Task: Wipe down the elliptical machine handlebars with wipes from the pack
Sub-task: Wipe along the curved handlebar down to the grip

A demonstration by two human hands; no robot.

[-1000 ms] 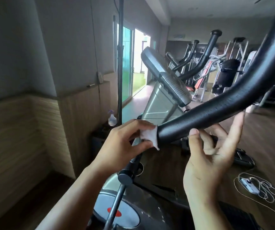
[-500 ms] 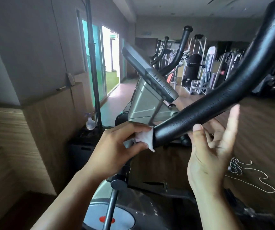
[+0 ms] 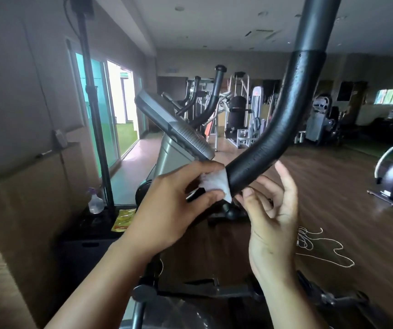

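At the lower end of the black foam handlebar, the left hand is pinching a white wipe against the tip between thumb and fingers, while the right hand is hovering just beneath, open and holding nothing.

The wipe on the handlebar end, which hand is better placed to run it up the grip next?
Left. The left hand already pinches the wipe against the handlebar end. The right hand is open and empty beneath the bar.
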